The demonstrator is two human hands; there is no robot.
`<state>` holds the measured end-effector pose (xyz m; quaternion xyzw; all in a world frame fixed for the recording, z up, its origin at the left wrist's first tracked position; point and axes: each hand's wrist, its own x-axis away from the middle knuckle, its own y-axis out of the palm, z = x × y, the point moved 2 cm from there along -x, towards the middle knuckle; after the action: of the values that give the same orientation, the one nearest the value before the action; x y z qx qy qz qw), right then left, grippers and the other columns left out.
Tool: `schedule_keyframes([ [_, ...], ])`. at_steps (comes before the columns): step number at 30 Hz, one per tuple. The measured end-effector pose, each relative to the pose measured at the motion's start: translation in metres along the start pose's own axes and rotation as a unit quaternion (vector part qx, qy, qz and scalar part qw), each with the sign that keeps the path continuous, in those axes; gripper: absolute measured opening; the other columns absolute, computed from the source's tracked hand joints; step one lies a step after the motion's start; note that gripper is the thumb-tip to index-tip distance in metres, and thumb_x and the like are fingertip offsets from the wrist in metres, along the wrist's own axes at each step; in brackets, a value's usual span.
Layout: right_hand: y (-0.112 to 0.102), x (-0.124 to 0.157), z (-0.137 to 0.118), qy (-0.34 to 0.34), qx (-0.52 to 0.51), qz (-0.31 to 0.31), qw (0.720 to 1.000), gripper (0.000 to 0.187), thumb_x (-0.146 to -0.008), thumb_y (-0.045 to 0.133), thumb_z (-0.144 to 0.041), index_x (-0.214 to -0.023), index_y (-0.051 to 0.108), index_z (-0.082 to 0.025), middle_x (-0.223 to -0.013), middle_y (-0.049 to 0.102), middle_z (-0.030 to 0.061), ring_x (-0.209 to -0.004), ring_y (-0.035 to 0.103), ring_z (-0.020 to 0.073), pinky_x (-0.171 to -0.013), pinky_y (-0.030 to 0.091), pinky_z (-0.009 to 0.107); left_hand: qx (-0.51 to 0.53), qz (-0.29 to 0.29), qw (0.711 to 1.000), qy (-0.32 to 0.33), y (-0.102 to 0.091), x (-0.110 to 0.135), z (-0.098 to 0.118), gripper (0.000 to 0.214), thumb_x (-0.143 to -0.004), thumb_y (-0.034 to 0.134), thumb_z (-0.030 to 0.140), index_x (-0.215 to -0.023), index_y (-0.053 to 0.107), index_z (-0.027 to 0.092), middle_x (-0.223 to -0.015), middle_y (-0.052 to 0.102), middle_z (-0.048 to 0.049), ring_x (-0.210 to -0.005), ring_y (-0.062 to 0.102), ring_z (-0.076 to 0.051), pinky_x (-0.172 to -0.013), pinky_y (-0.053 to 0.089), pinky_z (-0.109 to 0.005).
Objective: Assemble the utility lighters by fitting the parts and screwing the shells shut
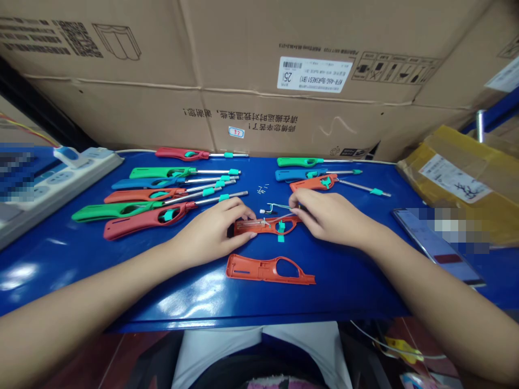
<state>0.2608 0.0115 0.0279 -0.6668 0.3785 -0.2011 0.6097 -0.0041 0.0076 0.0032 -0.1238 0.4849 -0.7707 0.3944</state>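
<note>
Blue table [344,281], seen from the head camera. Open orange lighter half [267,225] lies flat at table centre with its insides up and a teal trigger [281,231] sticking out of its lower edge.

Left hand [213,229] comes in from 8 o'clock. Thumb and fingers are closed round the left end of that half, pinning it to the table. Right hand [328,216] comes in from 4 o'clock. Its fingertips are pinched together on the end of a thin wire [278,206], which runs just above the half at its 12 o'clock. The hands are apart, one at each end of the half.

Second orange shell [270,269] lies empty at 6 o'clock of the open half, near it but not touching, and no hand is on it. Tiny loose parts [263,189] sit at 12 o'clock, too small to identify.

Finished lighters in a row at 9 to 10 o'clock, nozzles pointing right:
- red lighter [150,219], nearest the left hand
- green lighter [109,210]
- more orange, blue, green and red ones behind

Three more at 1 o'clock, beyond the right hand:
- green one [300,161]
- blue one [300,174]
- orange one [316,183]

Other items:
- power strip [60,178] at the far 9 o'clock edge
- phone [433,243] at 3 o'clock
- yellow-taped parcel [466,178] at 2 o'clock
- cardboard boxes [284,108] along the back at 12 o'clock
</note>
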Motion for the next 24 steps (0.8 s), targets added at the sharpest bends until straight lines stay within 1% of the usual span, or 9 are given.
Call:
schedule_keyframes([
  [3, -0.009, 0.002, -0.003, -0.011, -0.042, 0.012, 0.999, 0.006, -0.098, 0.052, -0.024, -0.1, 0.057, -0.022, -0.091, 0.069, 0.0028, -0.07, 0.059, 0.0161, -0.063, 0.039, 0.028, -0.002, 0.004, 1.0, -0.005, 0.0, -0.001, 0.001, 0.027, -0.098, 0.062, 0.042, -0.113, 0.065, 0.02, -0.114, 0.064, -0.0074, -0.103, 0.064, -0.023, -0.089, 0.054, -0.038],
  [7, -0.015, 0.005, -0.008, -0.066, -0.089, -0.06, 0.992, 0.006, -0.097, 0.055, -0.024, -0.095, 0.061, -0.022, -0.09, 0.069, 0.0016, -0.074, 0.059, 0.0156, -0.066, 0.041, 0.028, 0.006, 0.012, 1.0, -0.006, -0.001, -0.002, 0.002, 0.025, -0.097, 0.062, 0.041, -0.108, 0.066, 0.02, -0.109, 0.064, -0.0069, -0.098, 0.064, -0.022, -0.085, 0.053, -0.036],
  [10, -0.012, 0.006, -0.008, -0.077, -0.093, -0.102, 0.987, 0.007, -0.095, 0.057, -0.02, -0.093, 0.063, -0.022, -0.09, 0.069, 0.001, -0.075, 0.06, 0.0152, -0.067, 0.042, 0.028, 0.005, 0.013, 1.0, -0.006, 0.0, -0.001, 0.003, 0.023, -0.098, 0.061, 0.041, -0.105, 0.067, 0.019, -0.104, 0.064, -0.0064, -0.093, 0.063, -0.021, -0.081, 0.053, -0.035],
  [12, -0.008, 0.006, -0.009, -0.078, -0.091, -0.109, 0.987, 0.01, -0.093, 0.056, -0.018, -0.094, 0.065, -0.022, -0.092, 0.07, 0.0006, -0.077, 0.061, 0.0153, -0.068, 0.043, 0.028, 0.001, 0.014, 1.0, -0.005, 0.001, -0.001, 0.002, 0.023, -0.099, 0.059, 0.04, -0.104, 0.067, 0.019, -0.101, 0.063, -0.0058, -0.09, 0.062, -0.02, -0.079, 0.052, -0.034],
  [14, -0.005, 0.005, -0.009, -0.069, -0.081, -0.081, 0.991, 0.012, -0.095, 0.055, -0.02, -0.098, 0.066, -0.022, -0.094, 0.071, 0.0014, -0.079, 0.062, 0.0163, -0.068, 0.044, 0.029, 0.0, 0.022, 1.0, 0.0, 0.002, -0.002, 0.003, 0.023, -0.1, 0.059, 0.039, -0.102, 0.067, 0.018, -0.098, 0.063, -0.005, -0.088, 0.061, -0.019, -0.077, 0.051, -0.032],
  [16, -0.003, 0.003, -0.009, -0.056, -0.065, -0.026, 0.996, 0.014, -0.098, 0.053, -0.024, -0.104, 0.066, -0.021, -0.099, 0.072, 0.0039, -0.084, 0.065, 0.0185, -0.071, 0.046, 0.031, 0.006, 0.04, 0.999, 0.007, 0.001, -0.002, 0.003, 0.023, -0.101, 0.058, 0.039, -0.1, 0.067, 0.018, -0.094, 0.063, -0.0039, -0.086, 0.06, -0.018, -0.075, 0.05, -0.03],
  [18, -0.001, 0.0, -0.01, -0.057, -0.057, 0.022, 0.996, 0.016, -0.101, 0.054, -0.029, -0.109, 0.066, -0.021, -0.107, 0.072, 0.0068, -0.096, 0.067, 0.0214, -0.079, 0.049, 0.032, 0.015, 0.062, 0.998, 0.014, -0.001, -0.002, 0.005, 0.022, -0.101, 0.059, 0.038, -0.102, 0.067, 0.018, -0.094, 0.064, -0.0031, -0.085, 0.061, -0.017, -0.074, 0.05, -0.029],
  [20, 0.001, -0.002, -0.013, -0.073, -0.055, 0.05, 0.995, 0.02, -0.102, 0.056, -0.035, -0.112, 0.066, -0.021, -0.113, 0.072, 0.0084, -0.104, 0.066, 0.023, -0.085, 0.051, 0.034, 0.019, 0.081, 0.996, 0.026, -0.003, -0.001, 0.007, 0.02, -0.101, 0.06, 0.036, -0.106, 0.067, 0.018, -0.096, 0.065, -0.0028, -0.088, 0.062, -0.016, -0.077, 0.051, -0.029],
  [24, 0.005, -0.004, -0.017, -0.128, -0.051, 0.061, 0.989, 0.025, -0.106, 0.051, -0.032, -0.1, 0.071, -0.019, -0.1, 0.074, 0.0069, -0.093, 0.065, 0.0213, -0.083, 0.051, 0.035, 0.001, 0.09, 0.993, 0.08, -0.006, 0.0, 0.013, 0.016, -0.101, 0.061, 0.03, -0.109, 0.068, 0.017, -0.099, 0.067, -0.0039, -0.092, 0.062, -0.016, -0.082, 0.051, -0.029],
])
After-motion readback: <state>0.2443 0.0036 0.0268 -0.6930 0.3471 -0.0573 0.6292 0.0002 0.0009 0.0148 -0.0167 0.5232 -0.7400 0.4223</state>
